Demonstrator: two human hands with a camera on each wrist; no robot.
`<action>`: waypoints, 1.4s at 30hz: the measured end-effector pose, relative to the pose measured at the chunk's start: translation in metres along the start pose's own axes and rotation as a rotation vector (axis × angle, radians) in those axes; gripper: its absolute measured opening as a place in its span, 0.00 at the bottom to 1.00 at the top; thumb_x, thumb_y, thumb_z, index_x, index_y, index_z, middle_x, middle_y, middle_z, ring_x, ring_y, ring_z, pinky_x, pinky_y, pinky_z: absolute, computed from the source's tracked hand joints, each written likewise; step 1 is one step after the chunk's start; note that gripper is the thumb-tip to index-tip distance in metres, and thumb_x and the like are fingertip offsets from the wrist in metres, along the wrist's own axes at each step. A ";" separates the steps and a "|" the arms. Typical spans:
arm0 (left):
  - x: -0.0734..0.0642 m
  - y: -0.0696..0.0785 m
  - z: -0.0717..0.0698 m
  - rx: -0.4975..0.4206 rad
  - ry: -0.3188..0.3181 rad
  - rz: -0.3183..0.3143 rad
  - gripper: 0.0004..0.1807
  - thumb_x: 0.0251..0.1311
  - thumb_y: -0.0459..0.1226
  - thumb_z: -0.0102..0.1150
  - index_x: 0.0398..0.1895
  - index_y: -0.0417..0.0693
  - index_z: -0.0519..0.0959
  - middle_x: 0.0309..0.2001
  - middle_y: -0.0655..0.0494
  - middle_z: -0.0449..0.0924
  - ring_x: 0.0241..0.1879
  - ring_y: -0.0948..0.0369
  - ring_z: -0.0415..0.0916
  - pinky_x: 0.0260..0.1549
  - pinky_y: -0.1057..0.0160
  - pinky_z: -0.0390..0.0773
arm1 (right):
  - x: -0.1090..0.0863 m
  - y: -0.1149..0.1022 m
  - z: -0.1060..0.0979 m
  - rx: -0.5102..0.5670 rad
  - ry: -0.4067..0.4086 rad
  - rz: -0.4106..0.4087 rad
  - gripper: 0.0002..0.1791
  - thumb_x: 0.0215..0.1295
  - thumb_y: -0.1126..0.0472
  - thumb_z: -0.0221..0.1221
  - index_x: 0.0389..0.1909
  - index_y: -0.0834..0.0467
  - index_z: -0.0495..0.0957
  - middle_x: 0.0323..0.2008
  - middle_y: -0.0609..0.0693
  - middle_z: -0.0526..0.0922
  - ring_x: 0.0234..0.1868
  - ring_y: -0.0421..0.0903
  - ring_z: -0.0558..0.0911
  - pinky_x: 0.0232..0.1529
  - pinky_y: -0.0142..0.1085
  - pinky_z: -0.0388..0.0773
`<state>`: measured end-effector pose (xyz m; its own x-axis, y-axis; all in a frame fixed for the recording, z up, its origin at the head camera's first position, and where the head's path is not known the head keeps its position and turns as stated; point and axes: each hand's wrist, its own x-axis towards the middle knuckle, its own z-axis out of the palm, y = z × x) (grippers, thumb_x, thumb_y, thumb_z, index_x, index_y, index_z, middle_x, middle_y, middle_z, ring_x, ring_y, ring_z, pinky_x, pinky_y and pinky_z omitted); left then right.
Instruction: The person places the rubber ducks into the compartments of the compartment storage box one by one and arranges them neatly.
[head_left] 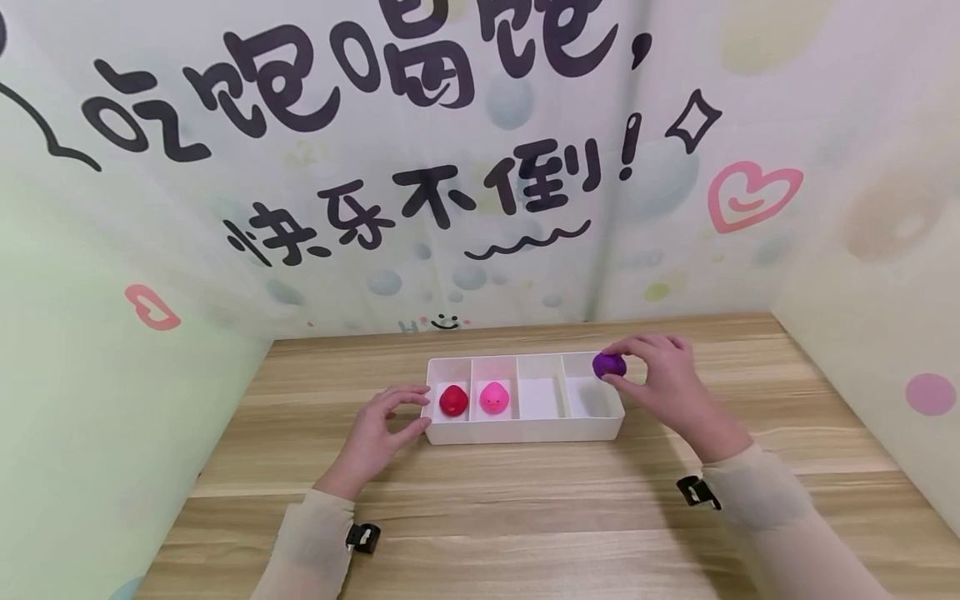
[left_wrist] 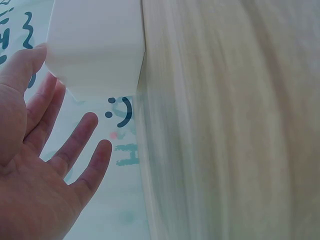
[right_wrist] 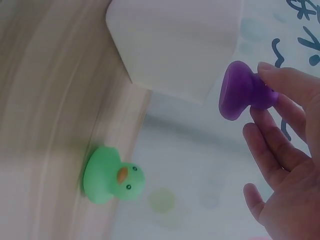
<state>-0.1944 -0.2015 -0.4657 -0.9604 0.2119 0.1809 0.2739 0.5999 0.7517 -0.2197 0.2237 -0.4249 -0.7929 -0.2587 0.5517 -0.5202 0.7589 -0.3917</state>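
A white divided tray (head_left: 525, 429) stands on the wooden table. In its leftmost compartment sits a red rubber duck (head_left: 453, 401), and a pink rubber duck (head_left: 494, 398) occupies the one beside it. The two compartments on the right hold nothing. My left hand (head_left: 381, 429) touches the tray's left end with thumb and fingertips, its other fingers spread in the left wrist view. Between thumb and fingers, my right hand (head_left: 663, 375) pinches a purple rubber duck (right_wrist: 242, 92) by its head, over the back right corner of the tray.
A green rubber duck (right_wrist: 107, 177) stands on the table to the right of the tray, hidden behind the right hand in the head view. Printed wall sheets (head_left: 450, 283) enclose the table (head_left: 480, 517) at the back and sides.
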 end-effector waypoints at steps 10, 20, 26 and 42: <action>0.000 -0.002 0.000 -0.001 0.001 0.002 0.16 0.62 0.37 0.72 0.52 0.49 0.84 0.65 0.58 0.80 0.68 0.51 0.72 0.59 0.41 0.78 | 0.006 -0.009 0.012 0.020 -0.023 -0.002 0.17 0.52 0.62 0.79 0.42 0.54 0.87 0.42 0.51 0.88 0.50 0.57 0.81 0.59 0.60 0.60; -0.001 -0.001 0.000 -0.001 0.004 0.011 0.16 0.62 0.37 0.73 0.52 0.47 0.84 0.65 0.57 0.80 0.68 0.50 0.73 0.59 0.40 0.78 | 0.008 -0.017 0.022 0.032 -0.038 -0.008 0.16 0.52 0.63 0.78 0.42 0.53 0.87 0.42 0.51 0.87 0.50 0.56 0.82 0.60 0.60 0.60; -0.001 -0.002 0.000 -0.002 0.006 0.009 0.16 0.62 0.36 0.73 0.52 0.47 0.84 0.65 0.57 0.80 0.68 0.50 0.73 0.60 0.40 0.78 | 0.009 -0.023 0.030 0.036 -0.049 -0.016 0.17 0.51 0.62 0.79 0.43 0.54 0.87 0.42 0.51 0.87 0.50 0.56 0.82 0.60 0.59 0.60; 0.000 0.000 0.000 0.002 -0.005 -0.010 0.17 0.62 0.38 0.72 0.53 0.48 0.84 0.66 0.58 0.80 0.69 0.50 0.72 0.61 0.40 0.77 | 0.015 -0.040 0.042 0.055 -0.084 -0.022 0.18 0.52 0.62 0.79 0.44 0.53 0.87 0.43 0.50 0.87 0.50 0.54 0.82 0.62 0.59 0.59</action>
<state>-0.1941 -0.2015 -0.4653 -0.9629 0.2094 0.1702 0.2642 0.6036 0.7522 -0.2242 0.1649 -0.4318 -0.8037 -0.3257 0.4979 -0.5524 0.7194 -0.4211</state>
